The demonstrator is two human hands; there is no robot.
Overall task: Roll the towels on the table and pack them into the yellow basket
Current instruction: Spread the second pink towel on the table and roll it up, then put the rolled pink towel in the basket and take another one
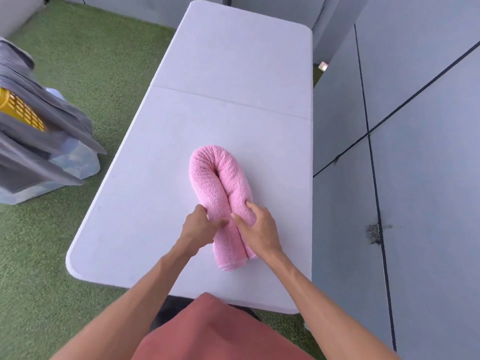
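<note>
A pink towel (220, 175), rolled into a long tube and bent double into a U, lies on the white folding table (228, 74), its two ends pointing toward me. My left hand (198, 226) grips the left limb of the roll from its outer side. My right hand (255, 227) grips the right limb, thumb in the crease between the two limbs. The yellow basket (19, 109) stands on the grass at the far left, mostly hidden under grey towels (44, 126) draped over it.
Green artificial grass (104, 61) surrounds the table on the left and near sides. A grey panelled wall (415, 126) runs close along the table's right edge. A pale blue bag or cover (75, 162) sits under the basket.
</note>
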